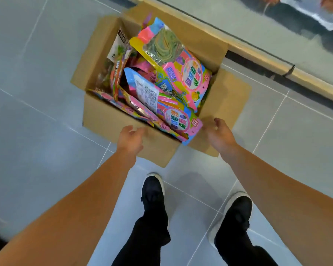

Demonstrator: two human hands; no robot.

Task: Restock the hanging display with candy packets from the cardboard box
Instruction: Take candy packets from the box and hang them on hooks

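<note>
An open cardboard box [104, 120] stands on the grey tiled floor in front of me, its flaps folded out. It is filled with several bright pink, blue and yellow candy packets [181, 73], some sticking out above the rim; one pink packet [178, 121] hangs over the near edge. My left hand [130, 140] hovers at the near wall of the box, fingers relaxed and holding nothing. To the right of the overhanging packet, my right hand [220, 134] is held over the near right flap, fingers loosely curled and empty. The hanging display is out of view.
My two feet in black shoes [153, 191] stand on the tiles just behind the box. A metal-edged base strip [277, 62] runs diagonally past the box's far side. At the top right is a silvery packet [315, 12].
</note>
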